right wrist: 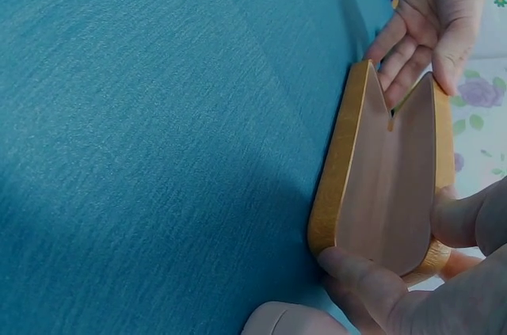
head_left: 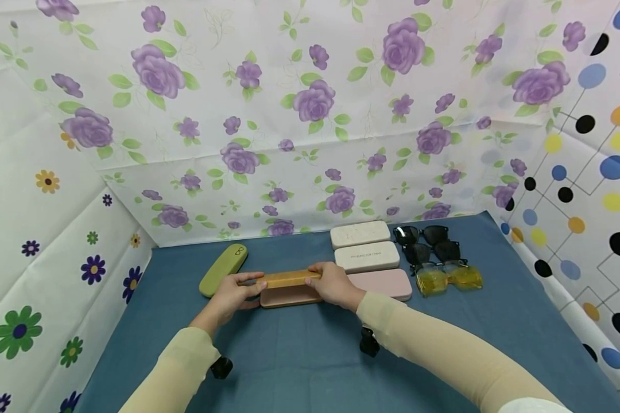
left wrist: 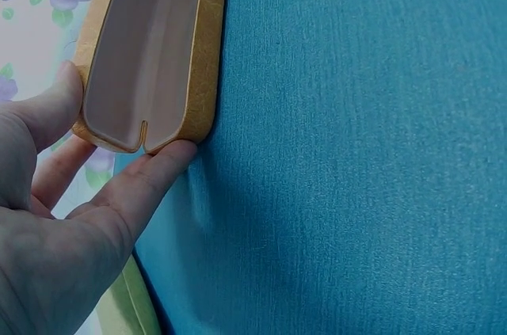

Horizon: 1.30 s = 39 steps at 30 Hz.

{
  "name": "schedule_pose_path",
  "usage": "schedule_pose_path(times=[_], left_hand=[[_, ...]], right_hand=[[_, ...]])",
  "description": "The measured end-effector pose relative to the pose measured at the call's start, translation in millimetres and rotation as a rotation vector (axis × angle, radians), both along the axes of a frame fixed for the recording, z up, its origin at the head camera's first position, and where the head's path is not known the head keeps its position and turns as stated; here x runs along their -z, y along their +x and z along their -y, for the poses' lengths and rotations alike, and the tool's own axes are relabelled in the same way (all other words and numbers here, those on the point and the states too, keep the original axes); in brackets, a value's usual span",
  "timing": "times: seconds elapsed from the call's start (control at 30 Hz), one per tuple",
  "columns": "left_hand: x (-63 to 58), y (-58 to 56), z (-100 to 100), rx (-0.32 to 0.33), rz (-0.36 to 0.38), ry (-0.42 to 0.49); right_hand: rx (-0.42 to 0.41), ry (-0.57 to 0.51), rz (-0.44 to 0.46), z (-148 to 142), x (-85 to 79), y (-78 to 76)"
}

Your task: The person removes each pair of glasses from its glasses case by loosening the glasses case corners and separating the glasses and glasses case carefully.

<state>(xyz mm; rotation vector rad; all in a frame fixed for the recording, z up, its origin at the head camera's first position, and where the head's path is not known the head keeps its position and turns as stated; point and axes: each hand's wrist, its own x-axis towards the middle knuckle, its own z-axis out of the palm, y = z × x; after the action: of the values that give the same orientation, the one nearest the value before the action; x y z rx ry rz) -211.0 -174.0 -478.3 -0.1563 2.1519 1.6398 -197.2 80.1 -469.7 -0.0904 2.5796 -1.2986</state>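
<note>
We held an open tan glasses case (head_left: 289, 287) at the middle of the blue table (head_left: 299, 355), our left hand (head_left: 232, 295) pinching its left end between thumb and fingers and our right hand (head_left: 336, 284) gripping its right end the same way. Its pale lining faced us. A green case (head_left: 223, 269) lay just to the left, with three pale cases (head_left: 367, 255) and sunglasses (head_left: 439, 258) to the right.

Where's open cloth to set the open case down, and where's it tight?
Free: the blue cloth in front of both hands, between the forearms, and the left strip before the green case. Crowded: far right, where white cases, a pink case and the sunglasses cluster beside the open orange case.
</note>
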Motion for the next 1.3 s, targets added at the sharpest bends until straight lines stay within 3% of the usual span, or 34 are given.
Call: schedule_pose_path(times=[0.7, 1.3], left_hand=[[-2.1, 4.4, 1.2, 0.004, -0.003, 0.018], [3.1, 0.6, 3.2, 0.03, -0.013, -0.001]], right_hand=[[-0.01, 0.022, -0.018, 1.1, 0.0, 2.9], [-0.02, 0.042, -0.044, 1.0, 0.0, 2.9]])
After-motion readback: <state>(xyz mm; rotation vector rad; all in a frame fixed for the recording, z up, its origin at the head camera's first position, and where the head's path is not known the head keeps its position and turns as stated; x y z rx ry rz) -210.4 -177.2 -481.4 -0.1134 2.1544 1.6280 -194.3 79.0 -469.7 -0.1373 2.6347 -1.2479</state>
